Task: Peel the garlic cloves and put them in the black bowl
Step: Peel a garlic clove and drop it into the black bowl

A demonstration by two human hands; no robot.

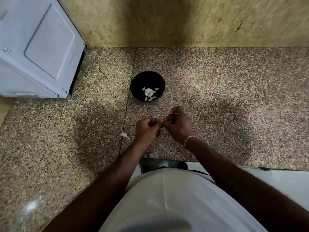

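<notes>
Both hands, left (147,129) and right (178,124), pinch one small pale garlic clove (163,121) between them above the counter's (234,97) front edge. One black bowl (147,86) behind holds about five pale peeled cloves (148,93). One garlic scrap (124,135) lies left.

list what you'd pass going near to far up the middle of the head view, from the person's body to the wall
White shirt → counter's near edge → the two hands, left hand and right hand, working a small garlic clove → round black bowl holding peeled garlic cloves → speckled granite counter → beige stone wall.

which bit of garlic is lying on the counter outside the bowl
The small white garlic scrap beside the left hand; the other pieces lie inside the black bowl.
</notes>
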